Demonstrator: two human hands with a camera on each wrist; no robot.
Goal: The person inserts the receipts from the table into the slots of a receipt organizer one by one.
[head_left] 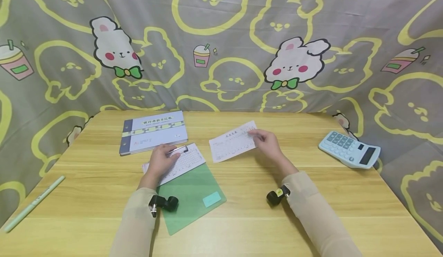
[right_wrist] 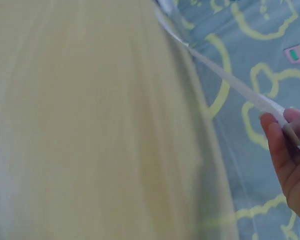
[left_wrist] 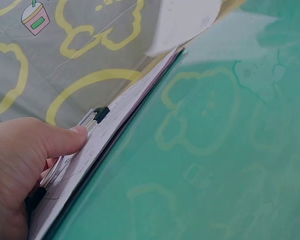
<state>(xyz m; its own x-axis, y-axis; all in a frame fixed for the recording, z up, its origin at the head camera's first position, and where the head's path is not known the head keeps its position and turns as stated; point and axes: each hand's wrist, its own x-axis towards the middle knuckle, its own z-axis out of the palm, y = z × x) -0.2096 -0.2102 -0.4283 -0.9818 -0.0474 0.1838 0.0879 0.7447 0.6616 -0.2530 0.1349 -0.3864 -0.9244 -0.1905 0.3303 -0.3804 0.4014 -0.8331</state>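
A green clipboard (head_left: 188, 191) lies slanted on the table with printed sheets (head_left: 189, 162) at its top end. My left hand (head_left: 160, 164) grips the clipboard by its metal clip, the thumb pressing on the clip (left_wrist: 94, 120) in the left wrist view. Between thumb and fingers, my right hand (head_left: 268, 145) pinches the right edge of a printed paper slip (head_left: 232, 143), which is held apart from the clipboard, to its right. Seen nearly edge-on in the right wrist view, the slip (right_wrist: 235, 82) stretches away from the fingertips.
Behind the clipboard lies a blue-grey ledger (head_left: 154, 134). A light blue calculator (head_left: 346, 149) sits at the right, and a pale green pen (head_left: 34, 205) lies at the left edge. A turquoise label (head_left: 212, 199) marks the clipboard's lower corner. A patterned curtain (head_left: 221, 37) hangs behind the table.
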